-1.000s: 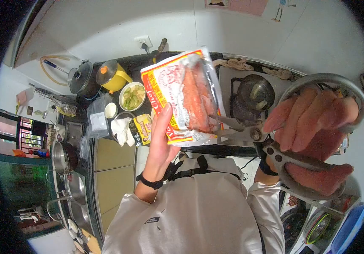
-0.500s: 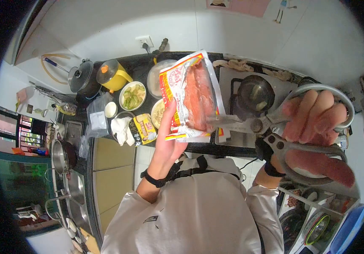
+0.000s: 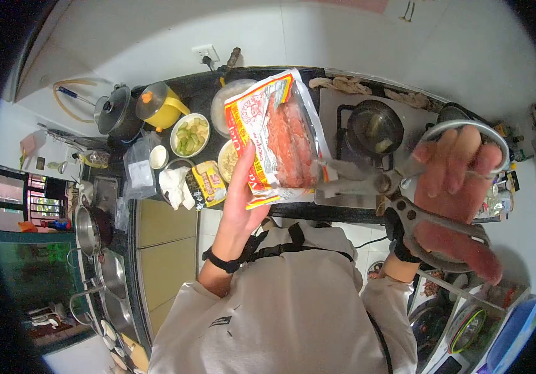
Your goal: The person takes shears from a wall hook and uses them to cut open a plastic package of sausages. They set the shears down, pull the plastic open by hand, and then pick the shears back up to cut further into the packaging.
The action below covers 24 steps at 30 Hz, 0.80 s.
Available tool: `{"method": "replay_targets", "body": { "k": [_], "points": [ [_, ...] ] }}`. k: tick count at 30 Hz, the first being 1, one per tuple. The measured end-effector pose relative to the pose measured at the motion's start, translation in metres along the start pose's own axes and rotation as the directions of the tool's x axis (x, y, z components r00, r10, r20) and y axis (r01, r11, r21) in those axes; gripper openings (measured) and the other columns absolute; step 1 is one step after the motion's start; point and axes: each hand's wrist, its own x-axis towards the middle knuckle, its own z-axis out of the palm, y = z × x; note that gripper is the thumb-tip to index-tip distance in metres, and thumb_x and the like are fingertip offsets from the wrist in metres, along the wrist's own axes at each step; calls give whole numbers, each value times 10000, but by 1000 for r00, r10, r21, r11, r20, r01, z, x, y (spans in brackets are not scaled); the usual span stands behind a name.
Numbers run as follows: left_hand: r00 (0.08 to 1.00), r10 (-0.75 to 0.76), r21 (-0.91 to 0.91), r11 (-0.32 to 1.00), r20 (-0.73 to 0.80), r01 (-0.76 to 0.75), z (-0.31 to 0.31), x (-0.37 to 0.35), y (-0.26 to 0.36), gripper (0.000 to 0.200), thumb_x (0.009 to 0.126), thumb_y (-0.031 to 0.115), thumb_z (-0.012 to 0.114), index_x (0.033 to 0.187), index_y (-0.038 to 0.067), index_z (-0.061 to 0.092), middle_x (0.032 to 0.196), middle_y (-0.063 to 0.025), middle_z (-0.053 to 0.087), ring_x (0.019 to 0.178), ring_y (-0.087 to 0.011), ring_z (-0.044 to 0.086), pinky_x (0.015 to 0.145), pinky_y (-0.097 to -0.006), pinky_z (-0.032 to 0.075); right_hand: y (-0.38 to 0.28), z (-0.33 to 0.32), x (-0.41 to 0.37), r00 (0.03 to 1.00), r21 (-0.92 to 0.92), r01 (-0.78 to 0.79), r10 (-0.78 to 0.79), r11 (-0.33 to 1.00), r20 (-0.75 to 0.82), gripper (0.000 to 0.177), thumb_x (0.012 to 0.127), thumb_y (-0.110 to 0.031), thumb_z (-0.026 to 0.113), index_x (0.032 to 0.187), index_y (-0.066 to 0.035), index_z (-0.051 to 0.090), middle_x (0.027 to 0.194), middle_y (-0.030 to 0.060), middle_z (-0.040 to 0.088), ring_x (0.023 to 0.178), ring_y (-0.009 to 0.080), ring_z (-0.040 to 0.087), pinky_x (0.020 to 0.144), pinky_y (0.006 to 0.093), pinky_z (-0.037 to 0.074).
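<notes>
A sealed packet of reddish sausages [image 3: 289, 143], with a red, yellow and white label, is held up by my left hand [image 3: 243, 199], its thumb on the front at the lower left edge. My right hand [image 3: 455, 181] holds large metal scissors [image 3: 385, 184], with the fingers through the upper handle loop and the thumb through the lower one. The scissors' blades are parted and point left at the packet's lower right edge. Blur hides whether they touch it.
Behind the packet are a stove with a dark pan [image 3: 375, 132], a bowl of green slices [image 3: 190, 136], a yellow pitcher [image 3: 160, 107], a black pot [image 3: 118, 112] and a yellow packet [image 3: 208, 182]. A sink [image 3: 111, 271] lies left, an open drawer [image 3: 461, 311] lower right.
The packet has shifted slightly left and tilted a little. My right hand and the scissors have moved slightly left. The view has also shifted a little.
</notes>
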Motion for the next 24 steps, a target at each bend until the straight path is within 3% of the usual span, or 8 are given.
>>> {"method": "replay_targets", "body": {
  "k": [3, 5, 6, 10, 12, 14, 18, 24],
  "points": [
    [996, -82, -68, 994, 27, 84, -3, 2, 5, 420, 981, 285, 425, 1328, 48, 434, 1273, -115, 553, 1143, -216, 558, 993, -393, 433, -10, -2, 2, 999, 32, -35, 34, 999, 17, 986, 367, -807, 714, 1029, -133, 431, 823, -12, 389, 657, 111, 403, 781, 358, 454],
    [997, -73, -20, 997, -4, 73, 5, 2, 5, 417, 976, 276, 440, 1323, 46, 439, 1256, -111, 566, 1139, -210, 559, 985, -386, 436, -7, 0, 6, 987, -77, 61, -48, 995, 155, 863, 434, -692, 779, 1006, -153, 424, 779, 11, 415, 585, 134, 431, 689, 416, 533],
    [996, -86, -70, 994, 5, 86, 6, 2, 5, 414, 975, 274, 444, 1320, 44, 442, 1256, -110, 566, 1133, -209, 563, 979, -385, 441, -6, 9, 10, 995, -70, 44, -37, 997, 91, 830, 443, -690, 775, 972, -159, 420, 756, 15, 418, 553, 144, 443, 653, 431, 543],
    [994, -72, -117, 990, 84, 81, 12, 3, 10, 404, 974, 264, 450, 1311, 40, 452, 1261, -109, 562, 1119, -211, 570, 970, -384, 447, -18, 26, 13, 993, -157, 27, -9, 987, 114, 782, 458, -659, 785, 929, -151, 422, 757, 24, 427, 531, 155, 449, 668, 455, 554],
    [988, -73, -128, 988, 134, 91, 15, 1, 12, 401, 972, 256, 455, 1309, 39, 454, 1263, -110, 560, 1120, -211, 569, 972, -382, 445, -24, 52, 20, 973, -358, -109, 25, 927, -231, 943, 378, -742, 777, 1001, -123, 434, 784, 1, 398, 585, 130, 413, 657, 341, 434],
    [1000, 13, 108, 994, -6, -12, 26, -1, 10, 399, 968, 238, 465, 1310, 33, 450, 1264, -114, 557, 1121, -209, 569, 972, -378, 448, -26, 43, 17, 994, -262, 37, -63, 964, -90, 845, 454, -695, 754, 976, -111, 438, 767, 24, 420, 579, 149, 435, 637, 370, 455],
    [996, 62, 79, 995, -58, -57, 38, -9, 6, 408, 966, 230, 465, 1317, 25, 437, 1267, -117, 551, 1121, -217, 568, 973, -379, 448, -31, 34, 1, 986, -196, 166, -167, 966, 12, 660, 606, -601, 709, 928, -87, 447, 733, 70, 463, 566, 188, 480, 598, 428, 497],
    [999, 51, 145, 988, -16, -48, 39, -13, 1, 445, 965, 258, 487, 1330, 13, 414, 1284, -110, 528, 1145, -186, 541, 983, -346, 428, -39, 32, -7, 975, -160, 220, -215, 962, 50, 447, 834, -459, 641, 855, -51, 460, 682, 139, 529, 547, 247, 547, 539, 515, 560]
  ]
}}
